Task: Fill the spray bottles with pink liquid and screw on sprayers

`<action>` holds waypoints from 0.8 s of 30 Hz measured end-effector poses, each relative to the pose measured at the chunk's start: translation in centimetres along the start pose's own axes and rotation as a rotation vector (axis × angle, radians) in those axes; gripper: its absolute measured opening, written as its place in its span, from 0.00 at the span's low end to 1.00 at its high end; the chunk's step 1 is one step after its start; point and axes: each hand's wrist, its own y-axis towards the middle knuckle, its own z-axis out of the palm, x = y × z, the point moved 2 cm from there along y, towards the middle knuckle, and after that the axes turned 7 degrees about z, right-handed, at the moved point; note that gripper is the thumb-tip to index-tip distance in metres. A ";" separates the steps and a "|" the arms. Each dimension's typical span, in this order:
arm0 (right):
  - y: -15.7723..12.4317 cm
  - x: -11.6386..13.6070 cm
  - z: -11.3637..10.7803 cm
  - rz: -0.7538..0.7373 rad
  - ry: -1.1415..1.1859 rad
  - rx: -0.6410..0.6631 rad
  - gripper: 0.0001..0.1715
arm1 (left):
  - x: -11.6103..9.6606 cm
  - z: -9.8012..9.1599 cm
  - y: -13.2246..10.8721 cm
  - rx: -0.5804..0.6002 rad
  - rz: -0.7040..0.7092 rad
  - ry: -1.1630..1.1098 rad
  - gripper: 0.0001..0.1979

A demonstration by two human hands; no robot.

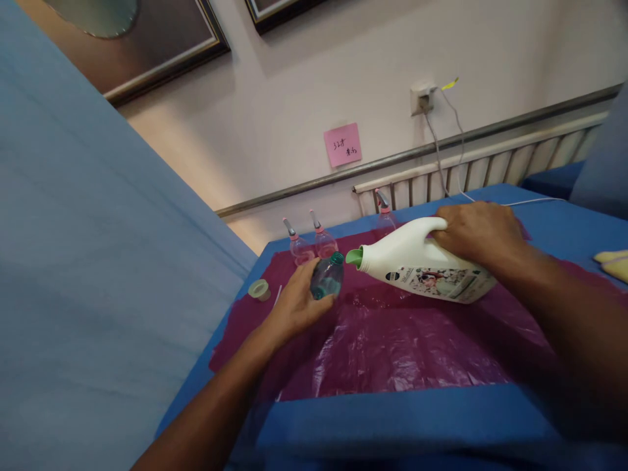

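My left hand [297,302] is wrapped round a small clear bottle [324,278] with a green neck and no cap on it; a little bluish-green liquid shows inside. Gripped by its handle in my right hand [478,229] is a big white detergent jug [417,261] with a printed label. The jug is tipped to the left, and its green spout [354,256] is close to the small bottle's mouth, with a slight gap between them. No stream of liquid can be made out.
A purple plastic sheet [373,353] covers part of the blue table [392,418]. Behind stand clear pink-collared spray bottles [325,243]. A pale green cap [260,290] lies at left, near the blue curtain [98,261]. A cable [434,137] runs from the wall socket [420,99]. Yellow cloth [615,263] lies right.
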 end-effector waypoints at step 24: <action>1.3 1.2 0.5 -0.109 -0.038 -0.047 0.21 | 0.7 -1.6 0.6 0.142 0.103 0.217 0.28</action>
